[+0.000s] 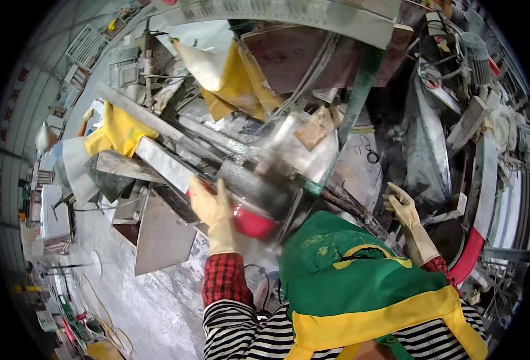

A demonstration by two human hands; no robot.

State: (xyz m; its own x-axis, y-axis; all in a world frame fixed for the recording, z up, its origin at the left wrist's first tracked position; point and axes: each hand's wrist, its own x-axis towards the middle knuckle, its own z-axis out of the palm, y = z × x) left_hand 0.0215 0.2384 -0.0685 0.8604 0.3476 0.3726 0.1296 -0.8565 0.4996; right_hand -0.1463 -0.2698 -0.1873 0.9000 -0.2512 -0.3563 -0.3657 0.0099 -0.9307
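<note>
My left hand [213,210], in a cream rubber glove, is at the middle left with its thumb and fingers apart. It lies at the near end of a long white slab [161,162], seemingly against it, though contact is not clear. Just right of this hand are a blurred grey drum-shaped wheel [247,187] and a red rounded part [254,222] below it. My right hand [406,215], gloved the same way, is off to the right with fingers loosely spread and nothing visible in them. Beyond it stands a dusty dark metal sheet [428,138].
Yellow cloths [118,129] hang over the bars at the left. A green metal post [355,108] slants down near the middle. A pale board [164,234] leans at the left, above the dusty floor [151,306]. A yellow hose [100,318] lies at the lower left.
</note>
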